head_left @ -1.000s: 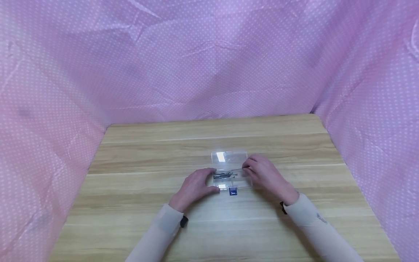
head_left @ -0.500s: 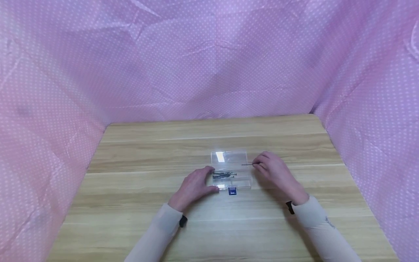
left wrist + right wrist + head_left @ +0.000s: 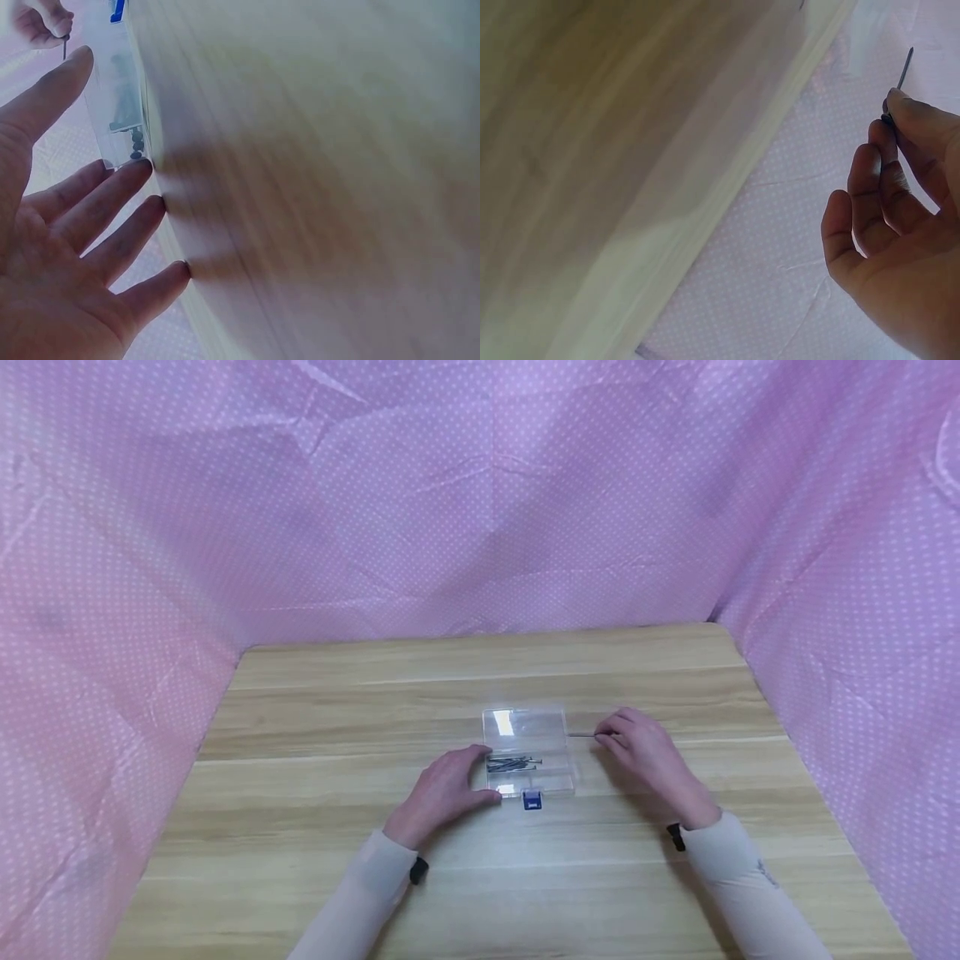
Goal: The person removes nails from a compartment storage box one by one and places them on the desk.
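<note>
Right of the frame's centre, the right grip (image 3: 647, 752) pinches one thin dark nail (image 3: 581, 735) between thumb and forefinger, near its head. The nail lies almost level, with its tip directed to the left; it is outside of the clear box (image 3: 553, 782), just beside the flat panel (image 3: 534, 727) at the upper part of this box, which is probably its lid. If the tip touches this edge, I cannot tell.

To the left of the box, the left grip (image 3: 444, 785) is spread, with straight fingers; its fingertips seem to rest against the box's left side, and the thumb is at the lower left corner. Inside the box, more nails (image 3: 513, 763) lie in the middle row, mostly sideways. A blue label (image 3: 532, 800) is at the lower edge. All stands on the wooden bench (image 3: 330, 727), before pink dotted cloth (image 3: 375, 527).

In my judgement, the step in hand is the handling of a single nail apart from the pile. The next move calls for a firm pinch, and a steady box under light fingers.
</note>
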The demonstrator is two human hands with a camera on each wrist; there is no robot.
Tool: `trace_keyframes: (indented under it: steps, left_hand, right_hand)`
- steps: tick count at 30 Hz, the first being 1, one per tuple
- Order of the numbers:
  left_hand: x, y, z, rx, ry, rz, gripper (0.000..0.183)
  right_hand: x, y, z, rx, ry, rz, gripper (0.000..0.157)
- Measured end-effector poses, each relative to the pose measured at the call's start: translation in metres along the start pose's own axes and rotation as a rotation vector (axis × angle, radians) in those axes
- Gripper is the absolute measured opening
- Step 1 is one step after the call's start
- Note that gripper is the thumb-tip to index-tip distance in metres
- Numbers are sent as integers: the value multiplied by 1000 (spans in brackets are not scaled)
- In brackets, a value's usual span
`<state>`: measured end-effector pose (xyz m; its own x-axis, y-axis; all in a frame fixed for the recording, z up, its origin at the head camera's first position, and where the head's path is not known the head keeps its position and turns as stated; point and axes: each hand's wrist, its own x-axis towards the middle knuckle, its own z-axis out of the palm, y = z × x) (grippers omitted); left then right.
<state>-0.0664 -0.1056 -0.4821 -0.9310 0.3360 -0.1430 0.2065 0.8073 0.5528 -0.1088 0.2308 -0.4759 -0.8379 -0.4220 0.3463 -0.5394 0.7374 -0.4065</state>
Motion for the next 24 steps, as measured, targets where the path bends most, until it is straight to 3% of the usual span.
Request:
trace_keyframes:
  steps: [15, 24]
  left_hand:
    - [-1, 0, 1, -17, -1, -6, 75]
    - [-2, 0, 1, -23, 29, 25, 74]
  right_hand:
    - [-2, 17, -3, -21, 1, 3, 12]
    - [1, 23, -7, -35, -104, 45, 8]
